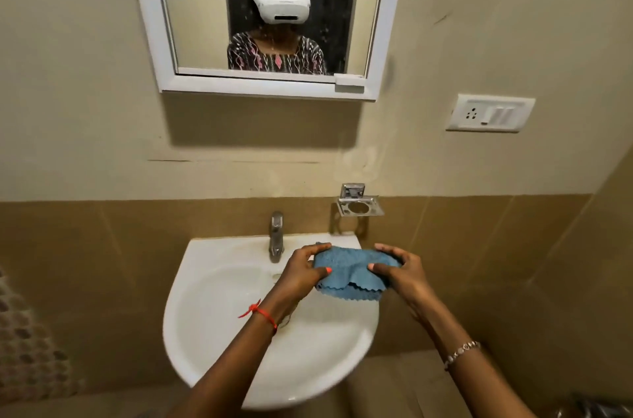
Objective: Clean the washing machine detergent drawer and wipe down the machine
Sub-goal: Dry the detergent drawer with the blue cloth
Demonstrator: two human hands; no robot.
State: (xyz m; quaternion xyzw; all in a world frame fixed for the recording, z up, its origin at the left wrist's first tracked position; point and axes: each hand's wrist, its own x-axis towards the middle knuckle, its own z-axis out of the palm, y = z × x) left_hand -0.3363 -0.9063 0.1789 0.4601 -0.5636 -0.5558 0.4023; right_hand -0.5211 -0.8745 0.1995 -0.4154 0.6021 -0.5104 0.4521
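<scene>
Nearest to us are our two hands, stretched over the white basin [205,332]. The left hand [301,273], with a red thread [260,311] at the wrist, pinches one end of the blue cloth [352,275] between thumb and curled fingers. The right hand [404,277], with a bracelet [462,351], grips the other end in the same way. So both hands are closed on the cloth, and it hangs between them above the right back part of the basin, not touching it as far as we see.

The long axis of the cloth runs from left to right, and its scalloped edge falls toward us. The tap [276,236] stands to the left of the cloth, just beside the left hand, so this hand is the nearer one to open it. We judge that the next move is to wet or wring the cloth here. No water shows from the tap, and we cannot tell if the bowl is wet.

Farther back, a metal soap holder [359,207] is fixed on the wall; we see no soap in it. Above are a socket plate [489,112] and a mirror [147,13]. The washing machine and its drawer are not in view.
</scene>
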